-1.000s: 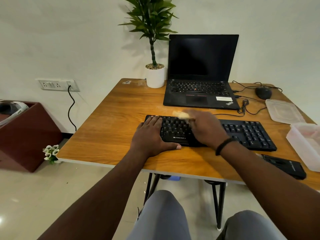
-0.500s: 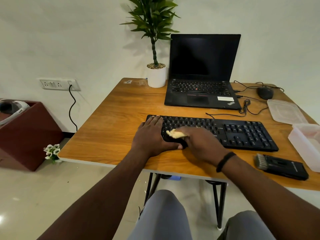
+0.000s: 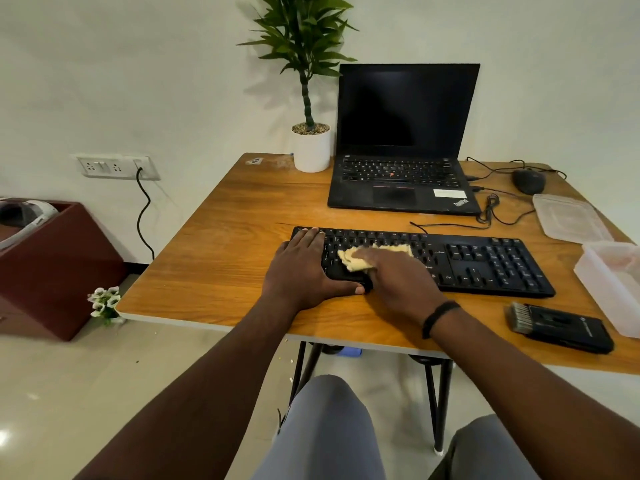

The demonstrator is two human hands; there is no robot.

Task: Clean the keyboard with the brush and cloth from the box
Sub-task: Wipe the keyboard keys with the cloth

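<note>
Since the cloth [image 3: 353, 259] is a soft, floppy rag that'd bunch up if pinched, pressing from on top seems right, and the right hand [image 3: 398, 275] lies spread flat over it on the left-middle keys of the keyboard [image 3: 485, 261]. Left hand [image 3: 301, 268] rests flat, fingers [image 3: 313, 237] straight, on the keyboard's left end, which I'd guess stops the light plastic board skating across the desk [image 3: 225, 258].

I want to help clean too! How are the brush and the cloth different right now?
The cloth is pale yellow and crumpled; the brush is black and flat. The cloth lies on the keyboard under the right hand; the brush lies untouched on the table. Both are outside the box.
</note>
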